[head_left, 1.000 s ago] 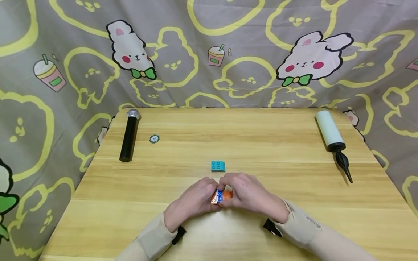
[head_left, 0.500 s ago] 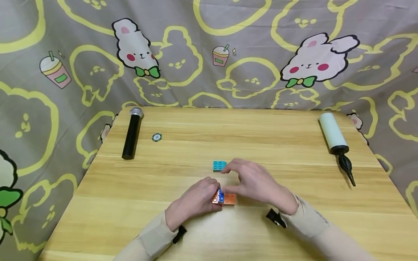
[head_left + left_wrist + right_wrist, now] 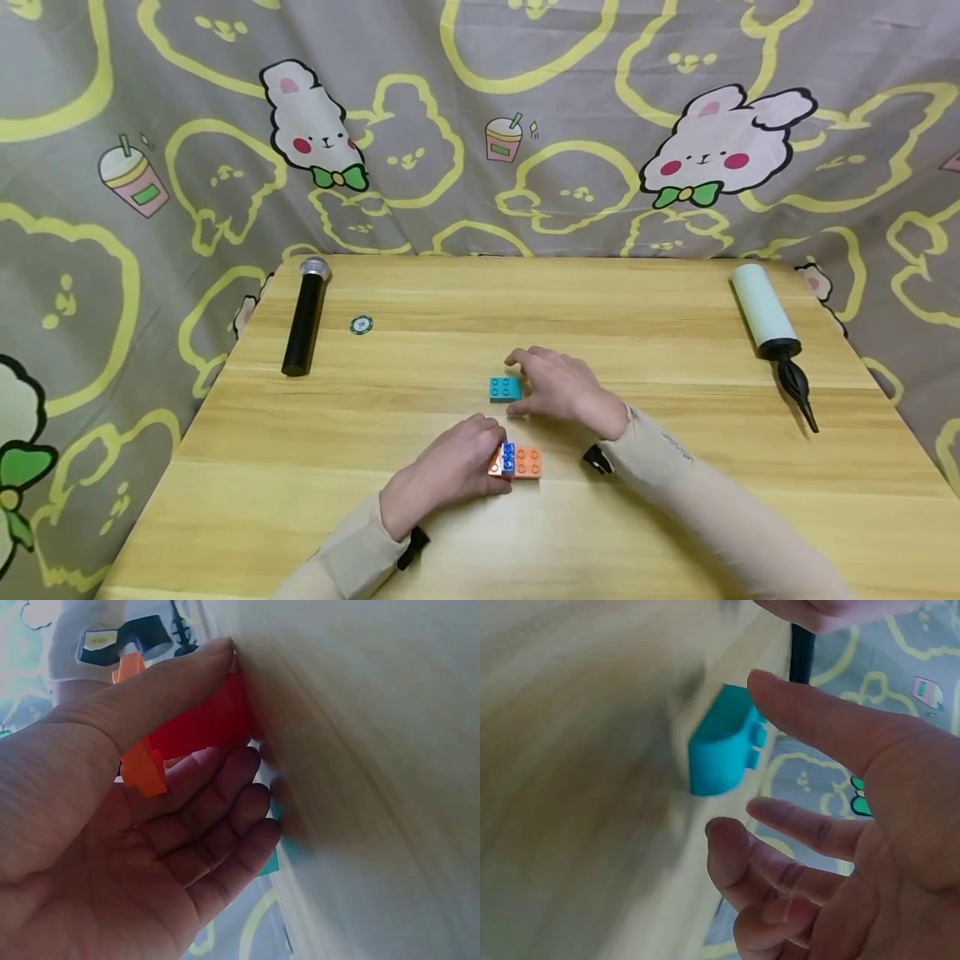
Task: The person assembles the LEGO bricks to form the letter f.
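Note:
My left hand (image 3: 453, 458) grips a small stack of toy building bricks low at the table's surface, thumb on one side and curled fingers on the other. The left wrist view shows the red part (image 3: 202, 724) of the stack between thumb and fingers, with an orange brick (image 3: 528, 463) across its top. On the orange sits a narrow blue brick (image 3: 508, 457). Farther forward, a teal brick (image 3: 504, 389) with studs up and one rounded end lies on the table. My right hand (image 3: 562, 385) is spread beside it, thumb and fingers apart around its rounded end (image 3: 718, 769).
A black microphone (image 3: 305, 321) with a silver head lies at the back left, a round poker chip (image 3: 362, 324) beside it. At the right lies a pale hand pump (image 3: 765, 308) with a black nozzle. A patterned curtain (image 3: 420, 167) rises behind the wooden table (image 3: 660, 333).
My right hand has let go of the brick stack and moved forward to the teal brick. The left hand stays on the stack.

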Demonstrator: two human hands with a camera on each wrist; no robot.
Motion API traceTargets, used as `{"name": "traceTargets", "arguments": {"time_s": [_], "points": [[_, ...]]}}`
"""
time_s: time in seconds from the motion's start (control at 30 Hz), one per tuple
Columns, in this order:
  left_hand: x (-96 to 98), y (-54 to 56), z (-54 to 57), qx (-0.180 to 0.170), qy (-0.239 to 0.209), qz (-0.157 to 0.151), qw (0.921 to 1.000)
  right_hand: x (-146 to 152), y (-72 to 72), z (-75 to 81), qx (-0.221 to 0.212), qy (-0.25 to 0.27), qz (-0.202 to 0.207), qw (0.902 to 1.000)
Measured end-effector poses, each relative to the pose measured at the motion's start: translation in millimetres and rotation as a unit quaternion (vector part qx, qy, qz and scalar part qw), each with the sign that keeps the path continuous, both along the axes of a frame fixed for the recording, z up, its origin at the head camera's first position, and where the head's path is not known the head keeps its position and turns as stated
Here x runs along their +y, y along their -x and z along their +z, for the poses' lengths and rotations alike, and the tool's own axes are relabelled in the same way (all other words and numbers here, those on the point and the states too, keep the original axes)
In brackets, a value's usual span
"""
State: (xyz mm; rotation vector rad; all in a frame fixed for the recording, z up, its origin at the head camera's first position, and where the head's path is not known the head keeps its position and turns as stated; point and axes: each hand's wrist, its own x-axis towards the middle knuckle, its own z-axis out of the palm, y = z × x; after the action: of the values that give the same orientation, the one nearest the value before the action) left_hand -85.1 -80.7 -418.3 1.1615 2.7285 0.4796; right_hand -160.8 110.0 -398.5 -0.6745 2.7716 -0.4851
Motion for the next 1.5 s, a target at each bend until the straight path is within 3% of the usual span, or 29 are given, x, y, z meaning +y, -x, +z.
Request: {"name": "traceTargets", "arguments": {"time_s": [0.23,0.7,0.93,1.1,1.27,1.5], "points": [[0.3,-2.7,-3.0,0.007,-0.006,0.000,1.0000,-7.2,-3.0,-11.6,0.010,-0.010,-0.003,0.9999],[2.1,0.3,-4.7,0.011,-0.003,-0.002,0.9999,-0.9,-1.3,-17.3,0.034,-0.001,-0.015,0.9993],[1.1,-0.2,-3.2,0.006,0.002,0.004,1.0000,4.7,-6.3,-5.9,0.046,0.045,-0.022,0.9977],[1.2,-0.4,-3.3,0.007,0.001,0.005,1.0000,15.5,-19.4,14.6,0.062,0.081,-0.003,0.9948],[0.5,-0.3,-3.6,0.018,-0.010,-0.005,0.9998,24.6,-42.7,31.1,0.094,0.118,0.037,0.9879],[-1.0,-0.1,-4.8,0.016,-0.033,-0.010,0.9993,29.1,-71.9,36.2,0.097,0.133,0.074,0.9836]]}}
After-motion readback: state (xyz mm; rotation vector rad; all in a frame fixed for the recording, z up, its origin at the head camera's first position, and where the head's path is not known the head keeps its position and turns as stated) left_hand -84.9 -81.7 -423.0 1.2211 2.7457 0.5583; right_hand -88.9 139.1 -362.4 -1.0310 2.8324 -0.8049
